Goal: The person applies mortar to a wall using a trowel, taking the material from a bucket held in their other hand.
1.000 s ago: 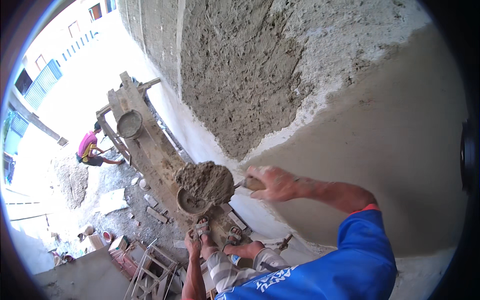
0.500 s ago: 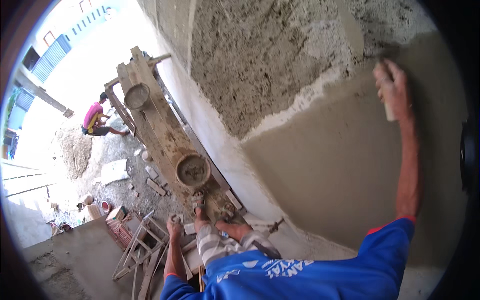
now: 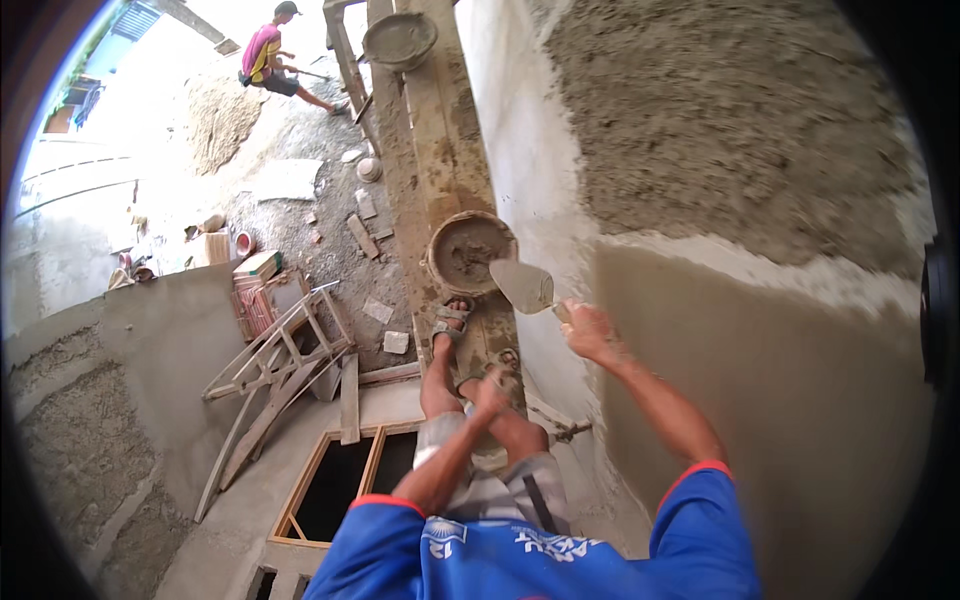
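My right hand (image 3: 590, 332) grips the handle of a pointing trowel (image 3: 522, 285). The trowel's flat grey blade reaches over the right edge of a round bowl (image 3: 434, 265) with wet mortar (image 3: 472, 250) in it. My left hand (image 3: 489, 394) is closed in front of my legs, below the bowl; whether it holds anything is hidden. On my right rises a wall whose lower part bears smooth damp plaster (image 3: 740, 370). Its upper part (image 3: 740, 130) is rough, with a pale band between the two.
I stand in sandals on a narrow plank scaffold (image 3: 455, 150). A second mortar bowl (image 3: 372, 45) sits farther along it. Below left are a wooden frame (image 3: 290, 345), a framed opening (image 3: 375, 432) and rubble. Another person (image 3: 265, 55) sits by a sand heap (image 3: 222, 120).
My right hand has come down from the plastered wall to the bowl with the trowel. My left hand has moved in before my legs. The view has turned, shifting the scene.
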Tool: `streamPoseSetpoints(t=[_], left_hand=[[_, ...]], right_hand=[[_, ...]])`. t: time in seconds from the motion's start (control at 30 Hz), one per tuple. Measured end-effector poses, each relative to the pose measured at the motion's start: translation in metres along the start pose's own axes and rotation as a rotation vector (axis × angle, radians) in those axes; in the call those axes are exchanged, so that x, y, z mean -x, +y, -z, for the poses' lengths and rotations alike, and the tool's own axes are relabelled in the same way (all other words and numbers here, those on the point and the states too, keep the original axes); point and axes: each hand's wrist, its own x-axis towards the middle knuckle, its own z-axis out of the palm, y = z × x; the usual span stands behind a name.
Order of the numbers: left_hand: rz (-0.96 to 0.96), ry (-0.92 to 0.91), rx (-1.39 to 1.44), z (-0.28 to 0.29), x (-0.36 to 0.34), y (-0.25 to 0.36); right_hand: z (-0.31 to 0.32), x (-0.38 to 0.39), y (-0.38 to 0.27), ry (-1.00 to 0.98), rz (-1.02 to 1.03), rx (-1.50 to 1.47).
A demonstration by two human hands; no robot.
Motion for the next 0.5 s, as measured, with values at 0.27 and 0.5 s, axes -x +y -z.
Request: streamPoseSetpoints(t=[0.27, 0.5], left_hand=[[0.268, -0.153, 0.129, -0.023, -0.004, -0.048], [0.254, -0.114, 0.297, -0.024, -0.020, -0.037]], right_hand=[[-0.164, -0.220, 0.054, 0.187, 0.104, 0.341], [-0.259, -0.287, 0.042, 0.054, 0.021, 0.046]])
